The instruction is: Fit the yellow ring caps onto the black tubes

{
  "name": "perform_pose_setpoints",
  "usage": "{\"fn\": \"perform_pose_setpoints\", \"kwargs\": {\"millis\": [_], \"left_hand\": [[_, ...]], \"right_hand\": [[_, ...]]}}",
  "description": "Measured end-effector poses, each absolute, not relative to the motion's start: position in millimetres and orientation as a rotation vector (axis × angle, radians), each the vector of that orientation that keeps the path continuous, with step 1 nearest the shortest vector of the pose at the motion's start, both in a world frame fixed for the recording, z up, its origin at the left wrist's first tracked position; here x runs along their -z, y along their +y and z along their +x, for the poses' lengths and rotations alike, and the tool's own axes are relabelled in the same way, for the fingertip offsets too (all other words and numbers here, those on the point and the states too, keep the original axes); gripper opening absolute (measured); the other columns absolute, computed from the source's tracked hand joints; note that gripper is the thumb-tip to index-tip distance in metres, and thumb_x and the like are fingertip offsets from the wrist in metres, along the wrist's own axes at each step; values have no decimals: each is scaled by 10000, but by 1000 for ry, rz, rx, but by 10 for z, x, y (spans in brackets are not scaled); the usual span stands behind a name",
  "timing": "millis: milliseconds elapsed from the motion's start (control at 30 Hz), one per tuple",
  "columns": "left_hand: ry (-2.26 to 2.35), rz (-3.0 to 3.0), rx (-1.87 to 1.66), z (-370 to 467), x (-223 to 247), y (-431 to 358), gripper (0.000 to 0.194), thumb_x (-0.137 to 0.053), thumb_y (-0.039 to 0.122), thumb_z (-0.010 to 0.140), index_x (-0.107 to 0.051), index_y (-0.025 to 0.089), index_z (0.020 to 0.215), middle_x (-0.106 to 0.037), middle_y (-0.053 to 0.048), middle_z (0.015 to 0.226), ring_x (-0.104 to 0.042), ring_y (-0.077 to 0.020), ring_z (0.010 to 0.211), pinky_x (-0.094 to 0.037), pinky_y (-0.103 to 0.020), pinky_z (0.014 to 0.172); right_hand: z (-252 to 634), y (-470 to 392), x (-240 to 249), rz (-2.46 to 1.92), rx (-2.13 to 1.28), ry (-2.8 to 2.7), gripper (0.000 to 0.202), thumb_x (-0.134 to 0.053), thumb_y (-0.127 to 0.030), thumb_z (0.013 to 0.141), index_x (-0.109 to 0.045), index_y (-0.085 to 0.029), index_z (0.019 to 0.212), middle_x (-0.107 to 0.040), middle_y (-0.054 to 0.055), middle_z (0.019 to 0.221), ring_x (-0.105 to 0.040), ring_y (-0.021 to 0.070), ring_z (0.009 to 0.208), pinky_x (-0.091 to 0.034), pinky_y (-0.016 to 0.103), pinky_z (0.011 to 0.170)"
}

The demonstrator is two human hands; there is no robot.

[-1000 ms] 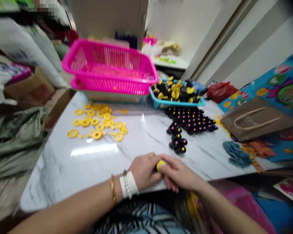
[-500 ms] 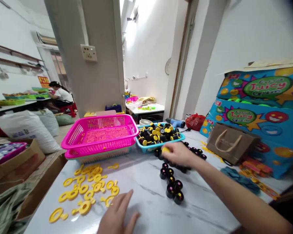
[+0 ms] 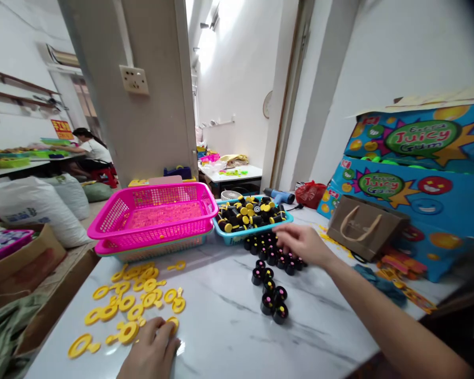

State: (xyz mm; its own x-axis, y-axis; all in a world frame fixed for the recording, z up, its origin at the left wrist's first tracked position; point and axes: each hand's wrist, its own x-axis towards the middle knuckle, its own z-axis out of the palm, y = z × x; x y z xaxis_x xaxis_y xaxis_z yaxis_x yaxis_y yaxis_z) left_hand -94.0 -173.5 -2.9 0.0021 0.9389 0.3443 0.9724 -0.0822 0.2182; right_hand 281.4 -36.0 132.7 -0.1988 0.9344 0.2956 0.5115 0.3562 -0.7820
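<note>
Yellow plastic rings with short stems (image 3: 126, 303) lie scattered over the left of the marbled table. My left hand (image 3: 152, 347) is low at their near edge, its fingers bent down and closed against one yellow ring (image 3: 174, 324); part of that ring is hidden under them. My right hand (image 3: 306, 245) hovers over a cluster of short black cylinders (image 3: 272, 257), fingers partly stretched and apart, with nothing seen between them. More black cylinders with pink or yellow dots on top (image 3: 267, 302) stand in a line nearer me.
Stacked pink baskets (image 3: 154, 231) stand at the back left. Beside them a blue basket (image 3: 237, 238) holds many black and yellow pieces. A blue tool (image 3: 280, 196), a brown paper bag (image 3: 363, 227) and printed boxes (image 3: 403, 184) are at right. Another person (image 3: 92, 150) sits far left.
My left hand has moved left onto a yellow ring, its fingers now bent. My right hand no longer shows the yellow-topped piece it held and has loosened its fingers. The view has shifted slightly.
</note>
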Motion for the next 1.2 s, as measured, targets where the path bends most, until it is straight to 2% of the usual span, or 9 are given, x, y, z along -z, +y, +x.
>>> {"fn": "perform_pose_setpoints", "kwargs": {"millis": [67,200,400,567,700,833,967,1100,1200], "left_hand": [[-2126,-2147,679,-909,-4,-1745,320,-457,388,882,-675,207,1030,-635,-96,1096,-670,-234,937,-570,-348,796],[-2102,-2176,711,-866,-55,-1714,285,-447,395,881,-669,223,929,-634,-64,966,-661,-220,840,-556,-350,760],[-2026,-2235,853,-571,-300,-1866,142,-539,312,825,-592,182,805,-607,-82,895,-608,-229,834,-518,-386,797],[-1715,-2735,1281,135,-591,-2163,187,-572,222,857,-542,200,1041,-618,-56,965,-591,-176,897,-502,-308,802],[-1544,-2992,1650,528,-649,-2297,246,-602,154,809,-525,205,1037,-622,-33,915,-587,-140,801,-511,-264,730],[-1472,-3098,1740,652,-579,-2269,227,-559,134,817,-538,203,1032,-630,-57,975,-601,-152,856,-522,-283,766],[-1611,-2892,1590,707,-478,-1971,262,-613,227,820,-543,183,1068,-631,-80,995,-595,-188,895,-511,-326,768],[-1876,-2742,1408,743,-306,-1468,330,-654,223,776,-552,160,1083,-633,-55,931,-586,-177,827,-501,-335,754],[-1855,-2803,1210,795,-202,-1184,334,-692,218,735,-599,171,1052,-635,-39,909,-583,-191,864,-482,-368,827]], "right_hand": [[2832,-848,-1100,-1241,-676,-2037,271,-522,-359,915,-698,-174,1007,-681,40,703,-626,153,568,-496,248,534],[2787,-1554,-769,-1175,-716,-2267,222,-546,-309,900,-733,-228,988,-740,60,846,-692,202,758,-519,276,706],[2501,-1974,-465,-1105,-878,-2191,238,-539,-309,907,-719,-217,1033,-725,79,846,-673,213,761,-516,307,721],[2280,-2066,-339,-1088,-1604,-1561,425,-589,-436,901,-551,-222,1266,-646,84,1024,-634,171,771,-507,260,598],[2302,-2084,-278,-766,-1983,-1296,450,-657,-523,832,-615,-165,1101,-632,69,937,-609,138,690,-502,242,580],[2421,-2133,-191,-821,-1931,-1080,360,-748,-456,769,-609,-163,925,-638,27,817,-542,90,535,-459,208,481],[2617,-2117,-181,-1132,-1576,-1090,285,-728,-407,800,-592,-158,815,-643,8,671,-542,90,500,-449,207,504],[2815,-2052,-219,-1237,-1468,-985,313,-731,-425,786,-544,-179,835,-623,-11,559,-536,100,429,-422,195,435],[2831,-2061,-222,-1231,-1533,-953,371,-753,-412,761,-562,-177,976,-610,-28,562,-542,106,427,-444,201,418]]}}
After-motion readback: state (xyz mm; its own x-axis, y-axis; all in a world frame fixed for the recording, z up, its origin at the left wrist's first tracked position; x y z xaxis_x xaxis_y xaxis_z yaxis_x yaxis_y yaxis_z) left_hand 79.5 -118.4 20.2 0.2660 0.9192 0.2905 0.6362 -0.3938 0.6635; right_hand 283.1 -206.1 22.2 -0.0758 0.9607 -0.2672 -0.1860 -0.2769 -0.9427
